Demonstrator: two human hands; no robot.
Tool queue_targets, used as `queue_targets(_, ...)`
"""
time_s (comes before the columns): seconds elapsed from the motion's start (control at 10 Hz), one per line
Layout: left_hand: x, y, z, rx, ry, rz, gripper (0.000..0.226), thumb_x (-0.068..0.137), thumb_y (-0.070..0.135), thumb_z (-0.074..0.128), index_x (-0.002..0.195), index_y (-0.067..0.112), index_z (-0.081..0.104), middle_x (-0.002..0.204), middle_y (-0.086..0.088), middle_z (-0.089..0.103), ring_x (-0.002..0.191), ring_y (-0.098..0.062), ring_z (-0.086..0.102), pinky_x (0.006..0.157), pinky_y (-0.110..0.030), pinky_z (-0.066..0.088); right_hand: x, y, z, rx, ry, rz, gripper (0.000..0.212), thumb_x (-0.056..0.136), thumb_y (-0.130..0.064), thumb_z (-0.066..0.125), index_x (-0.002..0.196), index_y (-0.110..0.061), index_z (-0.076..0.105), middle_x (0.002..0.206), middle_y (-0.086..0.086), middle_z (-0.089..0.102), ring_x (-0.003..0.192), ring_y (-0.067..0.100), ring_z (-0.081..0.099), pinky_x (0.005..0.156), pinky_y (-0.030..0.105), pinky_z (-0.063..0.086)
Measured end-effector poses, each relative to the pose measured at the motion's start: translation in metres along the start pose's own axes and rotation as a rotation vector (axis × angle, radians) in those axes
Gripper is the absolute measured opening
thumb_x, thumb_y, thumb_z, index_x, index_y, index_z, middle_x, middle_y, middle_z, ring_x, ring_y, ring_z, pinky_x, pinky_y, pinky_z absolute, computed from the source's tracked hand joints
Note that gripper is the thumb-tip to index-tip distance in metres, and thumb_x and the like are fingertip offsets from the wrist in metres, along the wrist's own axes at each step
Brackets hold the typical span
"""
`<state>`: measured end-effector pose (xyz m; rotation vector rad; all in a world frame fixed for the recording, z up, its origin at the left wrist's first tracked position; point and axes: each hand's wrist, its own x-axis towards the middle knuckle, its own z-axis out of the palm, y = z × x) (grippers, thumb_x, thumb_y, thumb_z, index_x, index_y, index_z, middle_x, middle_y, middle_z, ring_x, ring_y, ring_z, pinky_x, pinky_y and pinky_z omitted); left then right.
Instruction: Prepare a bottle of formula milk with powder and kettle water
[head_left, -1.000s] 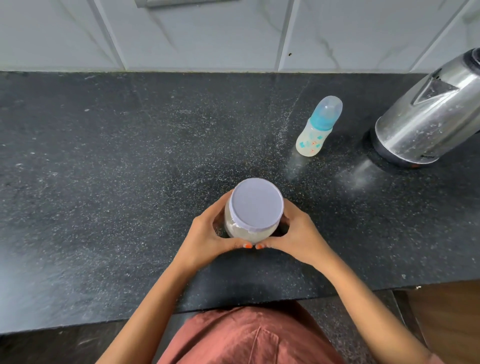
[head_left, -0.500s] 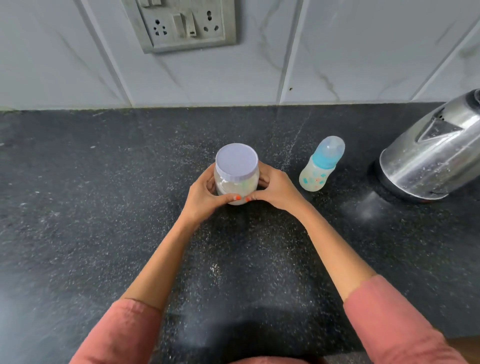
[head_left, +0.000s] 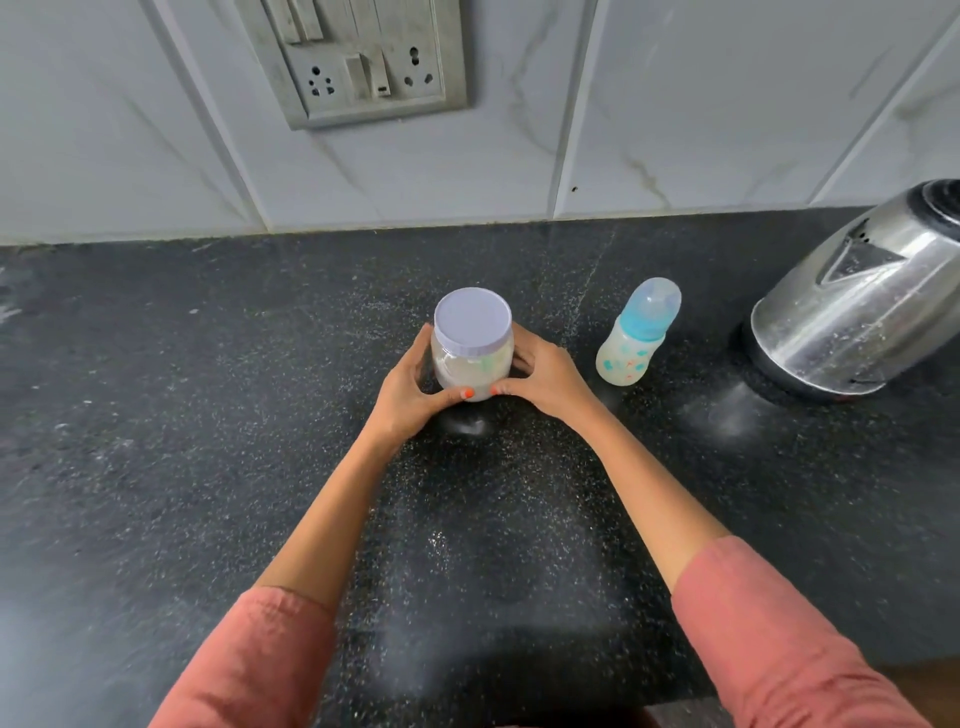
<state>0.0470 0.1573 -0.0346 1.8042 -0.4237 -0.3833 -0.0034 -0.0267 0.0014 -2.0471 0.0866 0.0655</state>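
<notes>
A clear jar of pale powder (head_left: 470, 366) with a lilac lid stands on the black counter (head_left: 208, 415). My left hand (head_left: 402, 389) wraps its left side and my right hand (head_left: 545, 379) its right side, thumbs meeting at the front. To the right of the jar a small baby bottle (head_left: 631, 345) with a blue collar and a clear cap stands upright. Farther right sits a steel kettle (head_left: 857, 306) on its dark base, partly cut off by the frame edge.
A tiled wall runs behind the counter, with a socket and switch panel (head_left: 363, 57) above the jar. The counter's front edge lies near the bottom of the view.
Both hands have carried the jar away from the counter's front edge toward the wall, level with the baby bottle. The view has tilted up, showing the socket panel.
</notes>
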Motion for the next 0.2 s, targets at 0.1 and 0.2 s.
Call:
queue_targets(0.1, -0.014, 0.006, 0.004, 0.082, 0.05, -0.04, 0.092, 0.075, 0.038, 0.073, 0.147, 0.019, 0.018, 0.152, 0.003, 0.025, 0.137, -0.007, 0.024, 0.115, -0.035, 0.02, -0.014, -0.005, 0.002, -0.037, 0.089, 0.01, 0.058, 0.081, -0.003, 0.063, 0.135, -0.014, 0.043, 0.137, 0.005, 0.05, 0.125, 0.016, 0.046, 0.099, 0.022, 0.037)
queue_targets(0.2, -0.033, 0.015, 0.021, 0.278, 0.23, -0.011, 0.064, 0.094, 0.025, 0.049, 0.146, 0.014, 0.014, 0.153, -0.001, 0.018, 0.138, -0.01, 0.018, 0.111, -0.021, 0.013, -0.029, -0.004, 0.009, 0.002, 0.215, 0.08, 0.046, 0.089, -0.009, 0.054, 0.134, -0.008, 0.044, 0.136, 0.008, 0.05, 0.125, 0.018, 0.048, 0.1, 0.022, 0.036)
